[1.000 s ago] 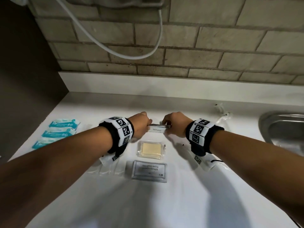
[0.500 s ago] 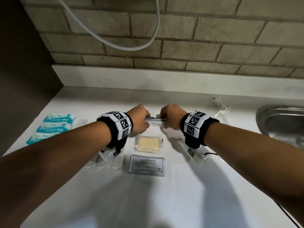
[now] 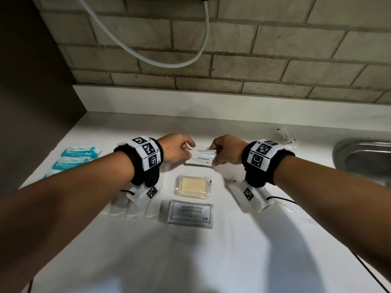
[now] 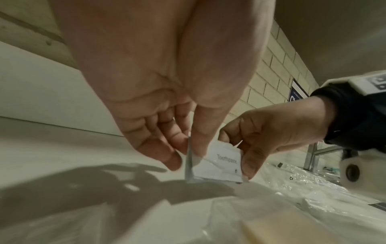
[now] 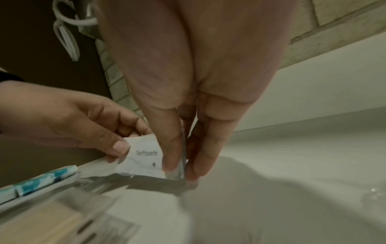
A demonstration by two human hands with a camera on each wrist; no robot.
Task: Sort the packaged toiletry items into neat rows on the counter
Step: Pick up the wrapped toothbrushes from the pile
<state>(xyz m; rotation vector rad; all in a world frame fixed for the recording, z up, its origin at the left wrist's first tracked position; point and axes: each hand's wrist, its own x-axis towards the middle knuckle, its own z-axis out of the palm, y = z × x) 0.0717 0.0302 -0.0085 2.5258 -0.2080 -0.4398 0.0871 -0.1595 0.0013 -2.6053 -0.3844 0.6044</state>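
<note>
Holding toothpaste sachet (image 3: 201, 157) tilted just above counter (image 3: 211, 261), behind soap packet (image 3: 193, 186): left hand (image 3: 176, 148) pinching left end, right hand (image 3: 228, 149) pinching right end. Risk judged: sachet landing askew, out of line with column, should either pinch let go first. Legible: "Toothpaste"; "SHAMPOO WITH CONDITIONER" on shampoo sachet (image 3: 190, 212).

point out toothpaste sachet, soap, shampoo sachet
toothpaste sachet (image 3: 201, 157): head view, printed white face
soap (image 3: 193, 186): head view, middle of the yellow bar
shampoo sachet (image 3: 191, 211): head view, label text
</note>
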